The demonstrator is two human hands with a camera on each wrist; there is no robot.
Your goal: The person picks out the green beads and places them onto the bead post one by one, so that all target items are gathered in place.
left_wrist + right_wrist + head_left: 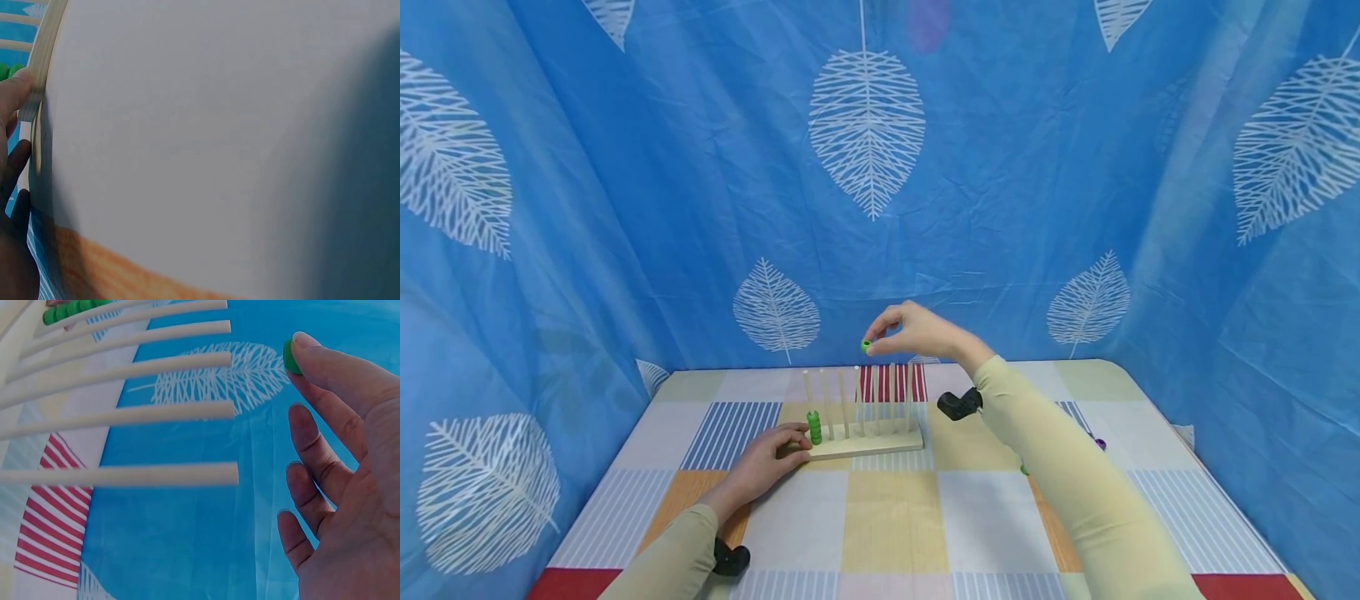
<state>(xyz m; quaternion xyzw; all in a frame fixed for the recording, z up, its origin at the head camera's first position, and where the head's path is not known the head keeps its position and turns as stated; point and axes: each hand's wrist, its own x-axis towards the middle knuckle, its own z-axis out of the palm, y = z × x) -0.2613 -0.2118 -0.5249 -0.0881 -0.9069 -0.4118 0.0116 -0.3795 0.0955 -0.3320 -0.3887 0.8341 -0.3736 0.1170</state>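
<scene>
A pale wooden peg rack [867, 443] with a row of upright pegs stands on the table. Green beads [815, 427] are stacked on its leftmost peg; they also show at the upper left of the right wrist view. My left hand [767, 461] holds the left end of the rack's base, thumb on the near side and fingers at the far side. Above the pegs, my right hand [917, 331] pinches a single green bead [291, 357] between thumb and index finger. The bead is apart from every peg, and the other fingers of that hand are loosely bent.
On the right part of the table lies a purple bead [1101, 444]. Another green piece [1025, 469] is partly hidden by my right forearm. A checked tablecloth [891, 525] covers the table, and a blue curtain [970, 208] with white leaves hangs behind and at both sides.
</scene>
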